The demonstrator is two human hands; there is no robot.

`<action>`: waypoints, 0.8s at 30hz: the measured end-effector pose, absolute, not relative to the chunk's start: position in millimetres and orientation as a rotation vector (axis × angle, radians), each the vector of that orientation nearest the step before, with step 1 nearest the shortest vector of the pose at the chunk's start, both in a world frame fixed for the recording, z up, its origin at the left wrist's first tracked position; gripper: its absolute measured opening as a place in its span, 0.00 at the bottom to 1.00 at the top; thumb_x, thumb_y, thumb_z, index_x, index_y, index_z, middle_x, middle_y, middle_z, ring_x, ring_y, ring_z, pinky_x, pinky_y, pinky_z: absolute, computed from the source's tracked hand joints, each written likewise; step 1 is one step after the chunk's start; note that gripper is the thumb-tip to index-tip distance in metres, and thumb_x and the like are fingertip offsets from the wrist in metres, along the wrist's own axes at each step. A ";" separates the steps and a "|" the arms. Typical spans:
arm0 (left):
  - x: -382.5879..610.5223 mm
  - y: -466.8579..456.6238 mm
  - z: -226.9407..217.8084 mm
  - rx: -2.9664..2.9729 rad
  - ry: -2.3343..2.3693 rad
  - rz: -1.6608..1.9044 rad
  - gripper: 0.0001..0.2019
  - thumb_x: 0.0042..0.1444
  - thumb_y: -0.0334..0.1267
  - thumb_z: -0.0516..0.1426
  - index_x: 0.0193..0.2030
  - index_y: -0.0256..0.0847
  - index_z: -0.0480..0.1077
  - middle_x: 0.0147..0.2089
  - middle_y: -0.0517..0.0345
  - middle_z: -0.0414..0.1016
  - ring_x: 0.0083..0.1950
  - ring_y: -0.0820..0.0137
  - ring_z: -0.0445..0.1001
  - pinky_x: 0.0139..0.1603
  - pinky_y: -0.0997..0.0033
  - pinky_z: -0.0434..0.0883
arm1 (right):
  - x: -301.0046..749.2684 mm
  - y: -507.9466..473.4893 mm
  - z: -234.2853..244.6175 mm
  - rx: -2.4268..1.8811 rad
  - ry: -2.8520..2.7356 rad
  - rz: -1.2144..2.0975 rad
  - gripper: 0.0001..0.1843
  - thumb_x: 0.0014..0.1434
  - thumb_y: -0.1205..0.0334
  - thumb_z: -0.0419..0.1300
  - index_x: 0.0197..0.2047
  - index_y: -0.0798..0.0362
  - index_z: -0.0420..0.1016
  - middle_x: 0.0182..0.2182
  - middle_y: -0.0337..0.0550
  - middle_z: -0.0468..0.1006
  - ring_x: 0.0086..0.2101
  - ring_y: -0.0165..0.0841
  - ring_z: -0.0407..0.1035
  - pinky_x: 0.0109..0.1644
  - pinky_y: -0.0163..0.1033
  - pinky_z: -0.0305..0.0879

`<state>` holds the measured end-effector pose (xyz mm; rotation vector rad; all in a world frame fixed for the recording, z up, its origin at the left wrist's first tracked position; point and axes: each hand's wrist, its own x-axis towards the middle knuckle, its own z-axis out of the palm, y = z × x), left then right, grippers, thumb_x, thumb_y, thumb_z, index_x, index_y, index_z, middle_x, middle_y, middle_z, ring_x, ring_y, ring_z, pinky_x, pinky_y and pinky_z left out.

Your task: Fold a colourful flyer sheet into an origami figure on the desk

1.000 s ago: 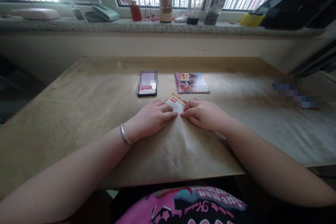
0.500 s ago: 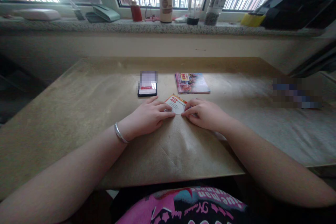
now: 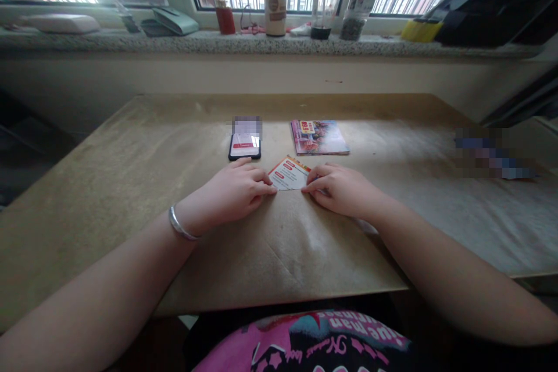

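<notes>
A folded sheet of printed paper [image 3: 289, 176], white with red labels and an orange strip on its upper edges, lies on the table in front of me. Its near edge looks like a straight fold. My left hand [image 3: 238, 190] has its thumb and fingers closed on the left corner, with a silver bangle on the wrist. At the right corner, my right hand [image 3: 342, 189] pinches the paper with bent fingers, which hide that end.
Beyond the paper lie a phone [image 3: 245, 145] with a lit screen and a stack of colourful printed sheets [image 3: 325, 138]. A blurred item [image 3: 494, 156] rests at the far right. Bottles and containers line the stone windowsill [image 3: 244, 43] behind the table [image 3: 108, 197].
My left hand has slid left along the near edge of the paper, uncovering more of its printed face. My right hand has stayed in place.
</notes>
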<state>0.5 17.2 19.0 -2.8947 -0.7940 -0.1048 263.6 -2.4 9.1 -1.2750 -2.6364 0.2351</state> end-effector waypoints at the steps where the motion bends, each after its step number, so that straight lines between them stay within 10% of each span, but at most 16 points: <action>1: -0.9 17.9 19.6 -2.899 -0.798 -0.087 0.13 0.61 0.33 0.54 0.49 0.49 0.76 0.45 0.58 0.77 0.45 0.67 0.73 0.54 0.61 0.64 | 263.7 -2.3 8.9 -1.269 -2.637 0.233 0.14 0.58 0.65 0.56 0.41 0.46 0.82 0.42 0.41 0.79 0.42 0.36 0.71 0.46 0.42 0.67; 24: -24.4 23.9 34.9 -3.043 -1.031 0.134 0.12 0.57 0.34 0.54 0.43 0.48 0.79 0.42 0.60 0.79 0.41 0.69 0.75 0.45 0.70 0.69 | 266.9 -0.1 6.2 -1.235 -2.696 0.194 0.16 0.59 0.66 0.55 0.43 0.45 0.82 0.44 0.41 0.79 0.42 0.35 0.72 0.43 0.40 0.66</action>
